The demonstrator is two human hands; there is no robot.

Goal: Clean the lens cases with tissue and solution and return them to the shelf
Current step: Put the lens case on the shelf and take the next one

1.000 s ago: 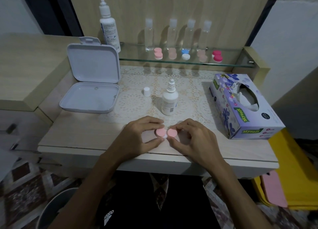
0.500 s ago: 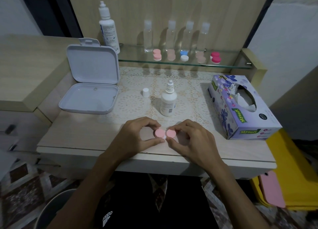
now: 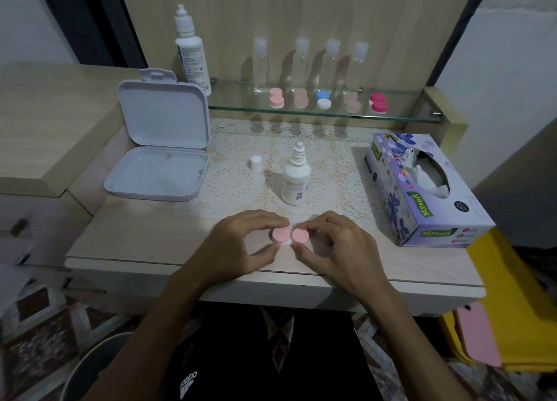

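A lens case with two pink round caps lies on the table near its front edge. My left hand pinches the left cap between thumb and fingers. My right hand pinches the right cap the same way. Just behind the case stands a small white solution bottle without its cap; the white cap stands to its left. A tissue box lies to the right, tissue showing in its slot. Several more lens cases, such as a pink one, sit on the glass shelf behind.
An open white plastic box sits at the left of the table. On the shelf stand a tall white bottle and several clear bottles. A yellow container is on the floor at the right.
Both hands stay pinched on the pink caps. The camera view has shifted slightly; the case has hardly moved on the table.
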